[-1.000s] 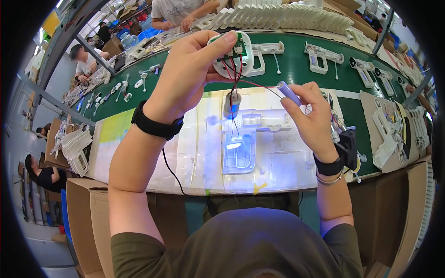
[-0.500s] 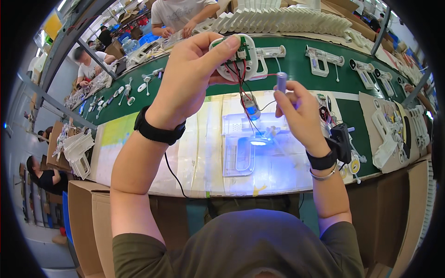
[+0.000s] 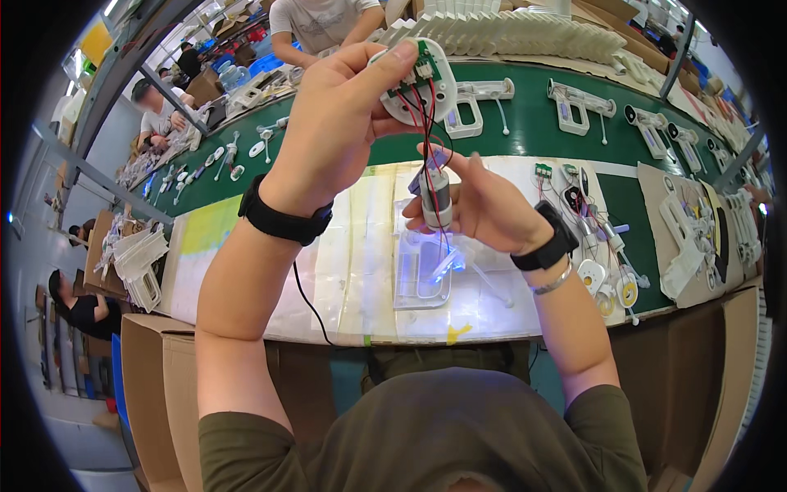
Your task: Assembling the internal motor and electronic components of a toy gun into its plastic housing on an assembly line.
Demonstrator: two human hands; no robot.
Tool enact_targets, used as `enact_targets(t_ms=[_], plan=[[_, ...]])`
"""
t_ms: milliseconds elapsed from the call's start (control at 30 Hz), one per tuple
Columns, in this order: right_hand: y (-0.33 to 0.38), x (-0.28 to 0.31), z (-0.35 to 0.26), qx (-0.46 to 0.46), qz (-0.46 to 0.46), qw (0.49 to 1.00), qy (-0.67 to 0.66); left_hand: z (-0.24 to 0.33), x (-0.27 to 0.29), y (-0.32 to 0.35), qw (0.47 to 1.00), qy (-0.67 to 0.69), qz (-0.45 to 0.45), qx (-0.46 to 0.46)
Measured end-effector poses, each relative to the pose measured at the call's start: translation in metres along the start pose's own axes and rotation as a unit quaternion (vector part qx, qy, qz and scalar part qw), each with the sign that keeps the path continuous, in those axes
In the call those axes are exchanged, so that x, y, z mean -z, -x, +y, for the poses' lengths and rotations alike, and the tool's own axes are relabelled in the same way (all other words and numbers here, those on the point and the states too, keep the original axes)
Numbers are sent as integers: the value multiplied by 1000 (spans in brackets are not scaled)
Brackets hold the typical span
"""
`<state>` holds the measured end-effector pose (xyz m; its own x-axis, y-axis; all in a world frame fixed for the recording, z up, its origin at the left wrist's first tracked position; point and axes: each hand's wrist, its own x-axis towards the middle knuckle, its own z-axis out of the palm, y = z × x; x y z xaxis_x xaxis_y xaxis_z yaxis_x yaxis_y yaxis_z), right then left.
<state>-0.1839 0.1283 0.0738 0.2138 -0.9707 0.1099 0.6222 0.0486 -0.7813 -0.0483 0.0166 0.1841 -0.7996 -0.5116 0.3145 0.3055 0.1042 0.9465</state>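
Note:
My left hand [image 3: 324, 131] is closed on a white oval cover [image 3: 443, 94], its thumb over the green circuit board [image 3: 423, 66] fixed inside. Red and black wires drop from the board to a silver cylindrical motor [image 3: 438, 199]. My right hand [image 3: 500, 209] is curled around this motor, with a purple battery cell [image 3: 420, 179] beside it, partly hidden by wires and fingers. Below them hangs a small lit lamp [image 3: 447, 266], glowing blue-white, on thin wires. Under it a white plastic housing half [image 3: 407, 289] with a handle opening lies on the covered worktop [image 3: 328, 283].
Several white handled housings [image 3: 571, 105] stand along the green bench [image 3: 525, 139]. Wired assemblies [image 3: 586, 217] lie right of my right hand, and loose housings [image 3: 139, 266] pile up at the left edge. Across the bench a person [image 3: 324, 25] sits before stacked white parts [image 3: 500, 34].
My right hand has moved left and down with the battery cell and now encloses the motor, which hung free before. The lamp has swung and tilted. My left hand rose slightly.

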Motion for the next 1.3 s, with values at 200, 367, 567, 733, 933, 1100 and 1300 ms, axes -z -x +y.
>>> enact_targets(t_ms=[200, 367, 567, 733, 933, 1100, 1300], plan=[[20, -25, 3, 112, 193, 921, 318, -9, 16, 2, 991, -75, 69, -91], [24, -25, -12, 175, 203, 705, 657, -22, 21, 9, 932, -234, 110, -255], [34, -43, -38, 70, 196, 800, 563, -18, 30, 28, 958, -207, 70, -187], [48, -47, -61, 65, 46, 745, 662, -17, 56, 53, 976, -152, -71, -141], [28, 29, -23, -37, 36, 728, 683, -111, 45, 67, 977, 64, 95, 179], [13, 65, 36, -17, 126, 580, 805, -181, 49, 84, 963, -178, 134, 149], [-3, 73, 70, 47, 156, 548, 821, -189, 47, 96, 731, -663, 157, -26]])
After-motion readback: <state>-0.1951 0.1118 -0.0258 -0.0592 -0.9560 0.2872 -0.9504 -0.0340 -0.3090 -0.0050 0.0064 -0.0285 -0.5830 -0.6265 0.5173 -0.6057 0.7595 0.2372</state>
